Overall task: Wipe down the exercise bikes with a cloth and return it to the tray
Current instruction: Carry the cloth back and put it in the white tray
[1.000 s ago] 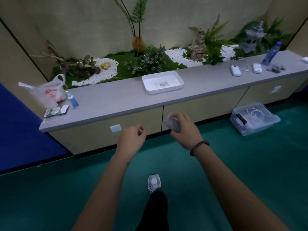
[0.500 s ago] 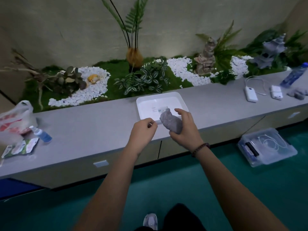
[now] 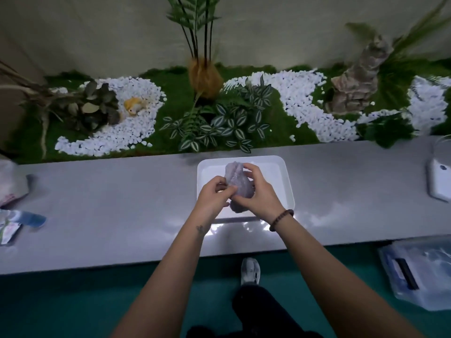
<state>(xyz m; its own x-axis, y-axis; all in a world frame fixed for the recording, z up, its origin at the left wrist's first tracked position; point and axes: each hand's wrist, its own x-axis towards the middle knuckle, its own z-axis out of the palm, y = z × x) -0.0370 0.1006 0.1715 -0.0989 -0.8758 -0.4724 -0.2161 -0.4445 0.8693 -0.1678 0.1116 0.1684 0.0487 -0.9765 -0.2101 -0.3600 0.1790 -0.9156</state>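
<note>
A long grey counter with a smooth, faintly glossy top runs across the view. Behind it lies a planter bed of dark green moss, with curving bands of small white pebbles, a cluster of striped leaves and a rough, layered rock ornament. Below the counter's front edge the floor is flat teal, and a clear, lidded plastic box sits on it at the right.

A white rectangular tray with rounded corners and a low raised rim sits on the counter near the back edge. Well to its left are a crinkled plastic bag and a small blurred bottle lying on its side. A white device lies well to the tray's right. Both forearms reach over the counter's front edge and cover the tray's near rim.

The cloth, crumpled into a soft, greyish-lavender bunch, is over the middle of the tray, between the two hands. Whether it touches the tray floor cannot be told. The right hand, with a dark bead bracelet at the wrist, curls its fingers round the cloth's right side. The left hand pinches the cloth's left edge.
</note>
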